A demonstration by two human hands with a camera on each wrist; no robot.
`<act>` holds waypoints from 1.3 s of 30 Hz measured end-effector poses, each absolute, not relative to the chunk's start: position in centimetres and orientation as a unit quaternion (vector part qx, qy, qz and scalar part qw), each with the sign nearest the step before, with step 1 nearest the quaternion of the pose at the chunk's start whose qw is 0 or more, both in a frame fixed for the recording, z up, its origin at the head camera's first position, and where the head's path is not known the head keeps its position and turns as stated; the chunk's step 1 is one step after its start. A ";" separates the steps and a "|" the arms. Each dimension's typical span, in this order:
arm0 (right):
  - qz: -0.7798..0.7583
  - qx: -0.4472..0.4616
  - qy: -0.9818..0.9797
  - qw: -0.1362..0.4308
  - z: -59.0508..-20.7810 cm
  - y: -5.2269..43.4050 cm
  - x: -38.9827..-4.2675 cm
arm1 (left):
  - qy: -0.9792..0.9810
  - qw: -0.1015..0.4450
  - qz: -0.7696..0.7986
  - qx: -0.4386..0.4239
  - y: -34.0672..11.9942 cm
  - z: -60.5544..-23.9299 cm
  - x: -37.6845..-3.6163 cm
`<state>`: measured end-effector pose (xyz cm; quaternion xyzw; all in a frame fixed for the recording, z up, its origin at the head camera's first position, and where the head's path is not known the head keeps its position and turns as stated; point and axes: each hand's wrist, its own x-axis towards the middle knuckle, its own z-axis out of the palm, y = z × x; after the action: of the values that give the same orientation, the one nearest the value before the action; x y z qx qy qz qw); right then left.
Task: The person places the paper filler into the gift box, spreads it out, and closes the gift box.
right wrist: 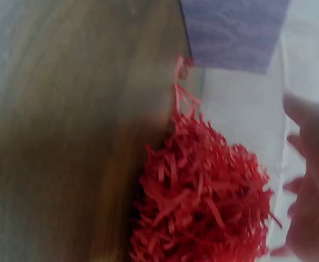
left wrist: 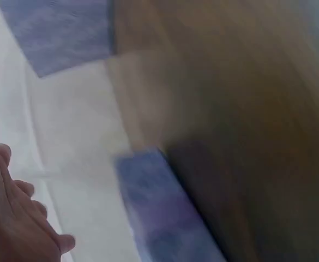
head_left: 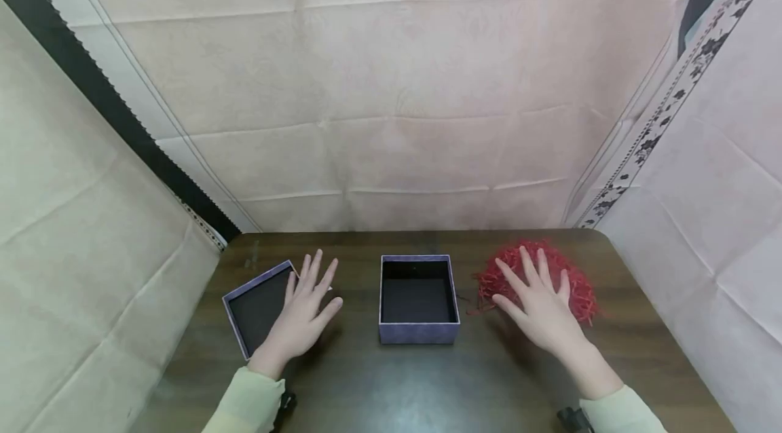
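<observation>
My left hand [head_left: 301,316], fingers spread and straight, hovers over the right part of a purple box lid [head_left: 259,311] that lies with its dark inside up. Something small and pale peeks out beside the fingers, too hidden to name. Between the hands stands a purple box [head_left: 419,333], its top uncovered and its inside black. On the right, my right hand [head_left: 540,307] spreads its fingers above a heap of red shredded paper [head_left: 574,277]. In the right wrist view the red shredded paper [right wrist: 203,202] lies apart from the right hand [right wrist: 312,180], with the purple box [right wrist: 233,33] beyond.
A dark brown wooden table [head_left: 421,392] carries everything. Pale cloth hangs behind it [head_left: 391,114] and on both sides. Several loose red strands stray from the heap towards the box. Each wrist wears a dark strap device, the left one [head_left: 286,406] partly under the sleeve.
</observation>
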<state>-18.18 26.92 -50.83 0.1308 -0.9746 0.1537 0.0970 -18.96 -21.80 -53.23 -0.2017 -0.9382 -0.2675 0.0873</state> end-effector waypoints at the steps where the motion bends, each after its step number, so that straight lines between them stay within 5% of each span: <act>1: 0.163 0.141 -0.971 0.101 -50.6 27.1 -18.2 | -0.933 0.091 -0.283 -0.203 -21.3 -53.1 -18.8; 21: 0.318 0.133 -0.905 0.250 -50.8 30.6 -17.1 | -0.821 0.058 -0.534 -0.193 -13.7 -52.6 -17.8; 31: 0.348 0.116 -0.901 0.233 -48.8 31.5 -17.1 | -0.827 0.016 -0.530 -0.187 -12.5 -53.2 -18.1; 39: 0.375 0.074 -0.913 0.142 -48.5 33.3 -16.8 | -0.843 -0.036 -0.497 -0.205 -13.7 -53.0 -18.2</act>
<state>-16.81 33.29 -48.54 0.0745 -0.9130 0.3751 0.1423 -18.19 -13.73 -53.02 -0.2051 -0.8425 -0.4968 -0.0356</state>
